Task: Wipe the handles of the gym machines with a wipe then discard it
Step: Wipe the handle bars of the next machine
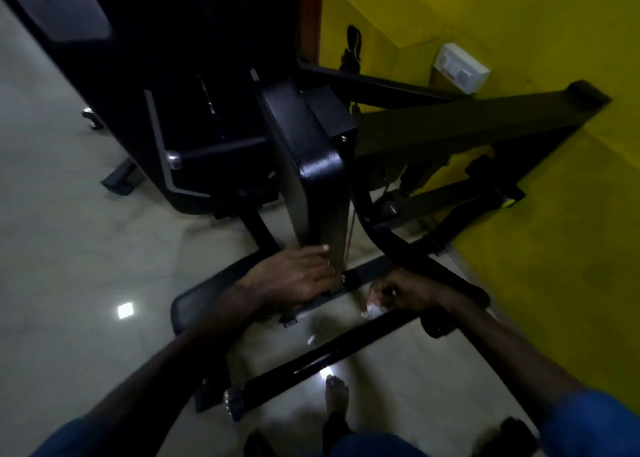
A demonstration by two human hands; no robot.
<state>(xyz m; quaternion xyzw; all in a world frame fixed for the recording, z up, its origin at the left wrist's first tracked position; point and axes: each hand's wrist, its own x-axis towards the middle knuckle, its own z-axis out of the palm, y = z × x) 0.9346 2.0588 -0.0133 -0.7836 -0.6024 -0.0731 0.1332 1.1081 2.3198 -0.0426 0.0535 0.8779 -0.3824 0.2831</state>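
head view: one crumpled white wipe (372,309) sits bunched in the right hand (401,292), whose fingers are curled shut around it, low beside a black bar (332,351) of the gym machine (311,165). the wipe is a wad with no clear long axis; only a small white part shows under the fingers. the bar runs from lower left to upper right across the pale floor (69,248). the left hand (294,278) lies flat and open, fingers stretched toward the right, resting against the lower edge of the upright black pad and holding nothing. two hands, two blue sleeves, one bare foot (337,394). the room is dim, so the machine's upper parts merge into black. one white switch box (462,72) sits on the yellow wall (554,23).
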